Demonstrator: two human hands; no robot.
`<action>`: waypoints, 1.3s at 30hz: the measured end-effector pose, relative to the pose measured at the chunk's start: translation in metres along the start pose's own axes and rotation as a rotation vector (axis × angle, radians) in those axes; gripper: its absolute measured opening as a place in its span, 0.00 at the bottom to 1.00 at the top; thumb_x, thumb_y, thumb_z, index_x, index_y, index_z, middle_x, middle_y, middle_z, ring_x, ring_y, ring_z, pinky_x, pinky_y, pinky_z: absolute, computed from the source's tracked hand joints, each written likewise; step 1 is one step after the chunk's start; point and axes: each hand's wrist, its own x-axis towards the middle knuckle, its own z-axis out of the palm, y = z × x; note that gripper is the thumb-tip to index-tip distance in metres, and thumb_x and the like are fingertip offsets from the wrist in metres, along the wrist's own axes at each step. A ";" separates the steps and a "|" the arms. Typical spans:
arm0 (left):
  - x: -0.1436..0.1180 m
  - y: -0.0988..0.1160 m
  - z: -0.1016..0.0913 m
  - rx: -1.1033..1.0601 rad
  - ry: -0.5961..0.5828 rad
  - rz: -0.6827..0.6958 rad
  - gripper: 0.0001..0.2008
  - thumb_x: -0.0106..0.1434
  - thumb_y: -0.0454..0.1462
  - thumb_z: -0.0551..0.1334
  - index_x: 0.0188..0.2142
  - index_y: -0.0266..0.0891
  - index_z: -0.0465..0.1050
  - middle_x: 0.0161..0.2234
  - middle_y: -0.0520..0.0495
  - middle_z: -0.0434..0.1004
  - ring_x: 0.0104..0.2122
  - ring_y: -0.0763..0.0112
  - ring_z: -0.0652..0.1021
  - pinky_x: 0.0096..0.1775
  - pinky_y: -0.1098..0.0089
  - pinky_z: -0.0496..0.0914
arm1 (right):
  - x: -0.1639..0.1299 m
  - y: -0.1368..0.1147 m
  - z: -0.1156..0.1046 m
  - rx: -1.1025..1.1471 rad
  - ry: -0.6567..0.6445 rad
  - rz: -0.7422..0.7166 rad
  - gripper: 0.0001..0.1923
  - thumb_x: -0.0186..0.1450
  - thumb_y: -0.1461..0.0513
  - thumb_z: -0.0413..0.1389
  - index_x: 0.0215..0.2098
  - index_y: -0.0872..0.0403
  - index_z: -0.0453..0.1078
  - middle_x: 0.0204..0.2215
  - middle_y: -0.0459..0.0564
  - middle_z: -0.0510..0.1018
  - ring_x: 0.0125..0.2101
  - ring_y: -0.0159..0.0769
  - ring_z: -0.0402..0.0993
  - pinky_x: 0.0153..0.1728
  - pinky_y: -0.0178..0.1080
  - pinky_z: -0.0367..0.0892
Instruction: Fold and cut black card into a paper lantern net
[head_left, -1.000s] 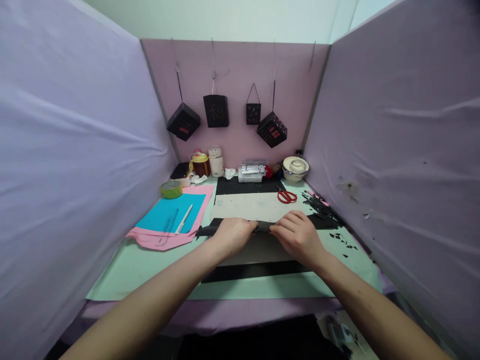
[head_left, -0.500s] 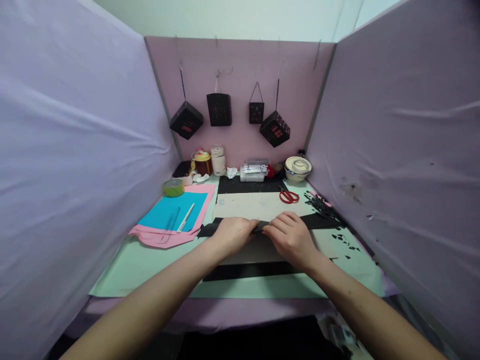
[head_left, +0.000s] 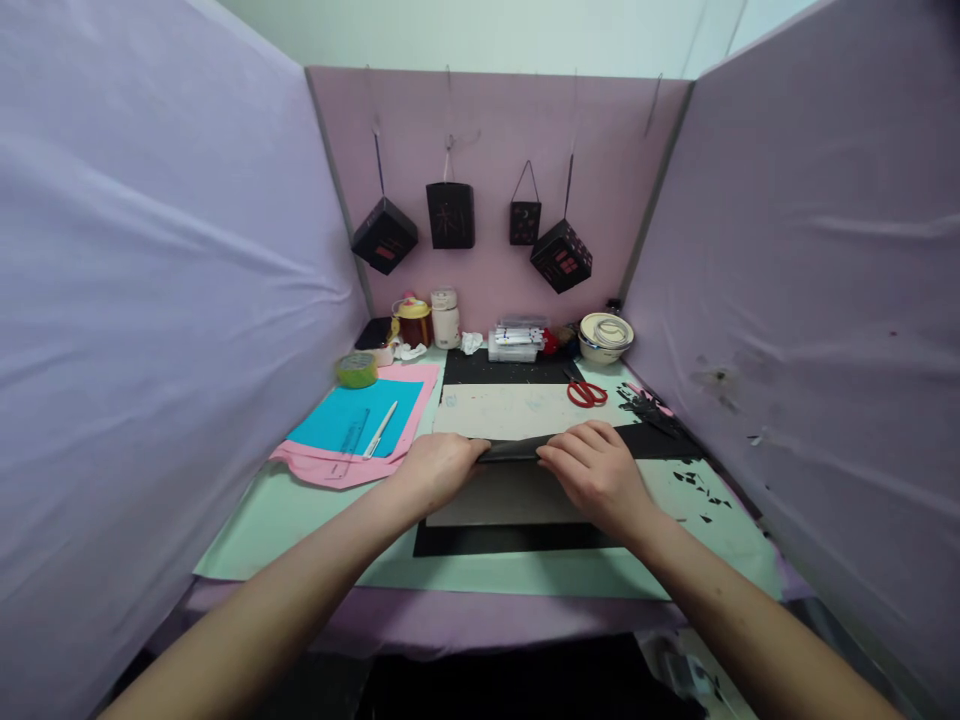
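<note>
A long strip of black paper (head_left: 514,450) stretches across a pale board (head_left: 495,405), with its right end running toward the table's right side. My left hand (head_left: 442,468) is closed on the strip, thumb and fingers pinching its edge. To the right, my right hand (head_left: 596,470) also pinches the strip, its fingers curled over the paper. The stretch between both hands looks folded along its length. Beneath the board a black sheet (head_left: 510,540) shows at the front and again at the back.
Red-handled scissors (head_left: 586,394) lie beyond my right hand, near black paper scraps (head_left: 701,485). Blue paper (head_left: 330,425), a white pen (head_left: 380,430), a clear ruler (head_left: 352,440) and green tape (head_left: 356,370) sit at left. Black boxes (head_left: 451,215) hang at the back above bottles and a bowl (head_left: 604,338).
My left hand has slid left along the strip, and the hands are farther apart. More of the folded paper shows between them. The whole view has shifted slightly.
</note>
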 end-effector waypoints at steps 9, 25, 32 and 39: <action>-0.002 -0.001 0.002 -0.026 -0.013 0.007 0.14 0.66 0.41 0.56 0.50 0.48 0.72 0.39 0.42 0.80 0.38 0.56 0.79 0.35 0.65 0.69 | 0.003 -0.001 0.000 0.025 0.015 -0.040 0.05 0.65 0.66 0.53 0.33 0.54 0.71 0.27 0.47 0.76 0.31 0.33 0.64 0.39 0.40 0.55; -0.007 0.005 -0.005 -0.049 0.003 0.000 0.12 0.66 0.41 0.56 0.48 0.47 0.73 0.37 0.43 0.80 0.37 0.57 0.80 0.34 0.67 0.69 | 0.009 -0.013 0.003 0.027 0.024 -0.025 0.05 0.66 0.65 0.54 0.34 0.54 0.72 0.28 0.48 0.76 0.32 0.34 0.66 0.39 0.40 0.56; -0.007 0.008 -0.006 -0.018 -0.001 0.007 0.13 0.66 0.40 0.56 0.48 0.48 0.72 0.37 0.44 0.81 0.36 0.56 0.80 0.32 0.67 0.69 | 0.011 -0.019 0.009 0.028 0.070 -0.055 0.03 0.66 0.64 0.56 0.37 0.54 0.72 0.28 0.46 0.78 0.32 0.33 0.67 0.38 0.40 0.55; -0.006 0.010 -0.001 -0.029 0.001 0.019 0.12 0.65 0.39 0.57 0.47 0.46 0.73 0.36 0.43 0.80 0.36 0.57 0.80 0.33 0.67 0.69 | 0.010 -0.019 0.009 0.032 0.061 -0.062 0.05 0.66 0.66 0.54 0.33 0.53 0.71 0.25 0.46 0.76 0.31 0.32 0.67 0.38 0.40 0.54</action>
